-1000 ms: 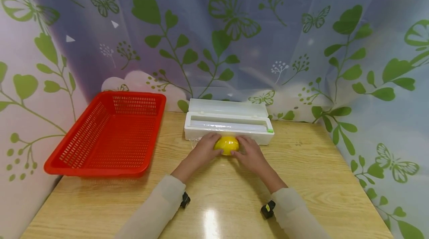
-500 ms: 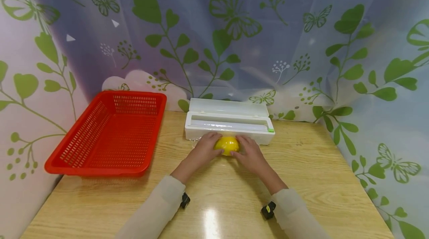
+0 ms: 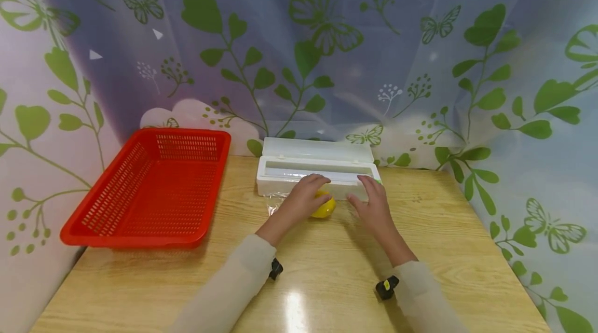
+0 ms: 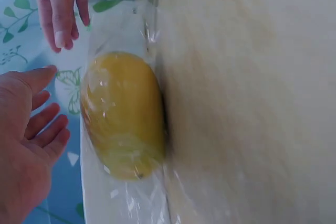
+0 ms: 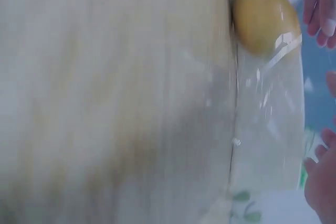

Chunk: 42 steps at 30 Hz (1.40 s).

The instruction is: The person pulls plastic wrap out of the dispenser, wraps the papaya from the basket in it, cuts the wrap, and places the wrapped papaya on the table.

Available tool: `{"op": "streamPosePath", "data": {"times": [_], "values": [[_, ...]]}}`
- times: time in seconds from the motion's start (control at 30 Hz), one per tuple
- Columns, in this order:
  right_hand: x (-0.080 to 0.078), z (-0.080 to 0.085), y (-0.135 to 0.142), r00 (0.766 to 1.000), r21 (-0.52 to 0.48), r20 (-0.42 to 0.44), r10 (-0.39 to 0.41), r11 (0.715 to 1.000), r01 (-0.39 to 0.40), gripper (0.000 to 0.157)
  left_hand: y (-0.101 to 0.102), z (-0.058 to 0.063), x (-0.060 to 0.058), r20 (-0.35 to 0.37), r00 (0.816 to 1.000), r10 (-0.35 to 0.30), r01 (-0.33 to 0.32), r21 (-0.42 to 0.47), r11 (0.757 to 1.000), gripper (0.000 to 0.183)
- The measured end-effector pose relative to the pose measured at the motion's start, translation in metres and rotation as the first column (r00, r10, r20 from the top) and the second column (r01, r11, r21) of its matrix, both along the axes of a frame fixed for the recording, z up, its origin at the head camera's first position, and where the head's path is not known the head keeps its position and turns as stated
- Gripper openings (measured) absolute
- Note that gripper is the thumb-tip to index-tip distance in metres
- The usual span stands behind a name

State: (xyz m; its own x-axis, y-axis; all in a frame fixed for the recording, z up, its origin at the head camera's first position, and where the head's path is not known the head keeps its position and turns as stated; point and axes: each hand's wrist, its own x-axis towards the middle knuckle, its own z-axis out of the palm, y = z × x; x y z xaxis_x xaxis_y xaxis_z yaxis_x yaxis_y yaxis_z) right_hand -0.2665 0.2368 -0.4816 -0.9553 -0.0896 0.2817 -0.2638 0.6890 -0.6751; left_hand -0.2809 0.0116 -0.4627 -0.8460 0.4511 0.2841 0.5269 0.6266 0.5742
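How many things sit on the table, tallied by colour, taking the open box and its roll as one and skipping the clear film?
Red: 1, the basket
White: 1, the open box
Yellow: 1, the fruit-like item
Total: 3

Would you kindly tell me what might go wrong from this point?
The rounded fruit might roll, since neither the left hand nor the right hand grips it. The film looks wrinkled beside it, so it could bunch up. The open box sits close by and might get nudged.
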Motion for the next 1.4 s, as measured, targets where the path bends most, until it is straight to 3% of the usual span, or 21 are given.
{"op": "streamPosePath", "data": {"times": [0.17, 0.4, 0.6, 0.8, 1.13, 1.4], "values": [[-0.016, -0.004, 0.027, 0.996, -0.033, -0.015, -0.089, 0.996, 0.089, 0.071, 0.024, 0.005, -0.016, 0.016, 1.0, -0.024, 0.025, -0.002, 1.0, 0.039], [-0.037, -0.013, 0.049, 0.995, -0.109, 0.081, -0.061, 0.992, 0.07, 0.081, 0.063, 0.012, -0.036, 0.04, 0.996, -0.082, 0.083, -0.023, 0.996, 0.038], [-0.042, -0.016, 0.055, 0.987, -0.157, 0.141, -0.075, 0.983, 0.097, 0.082, 0.088, 0.013, -0.049, 0.037, 0.996, -0.087, 0.089, -0.043, 0.995, 0.036], [-0.045, -0.019, 0.055, 0.985, -0.164, 0.153, -0.076, 0.981, 0.101, 0.078, 0.101, 0.013, -0.059, 0.083, 0.991, -0.103, 0.099, 0.041, 0.994, 0.034], [-0.046, -0.023, 0.055, 0.988, -0.167, 0.137, -0.067, 0.982, 0.089, 0.069, 0.121, -0.001, -0.068, 0.134, 0.986, -0.1, 0.095, 0.043, 0.995, 0.027], [-0.043, -0.024, 0.058, 0.99, -0.193, 0.132, -0.055, 0.978, 0.08, 0.065, 0.135, -0.005, -0.065, 0.08, 0.993, -0.086, 0.084, 0.034, 0.996, 0.017]]}}
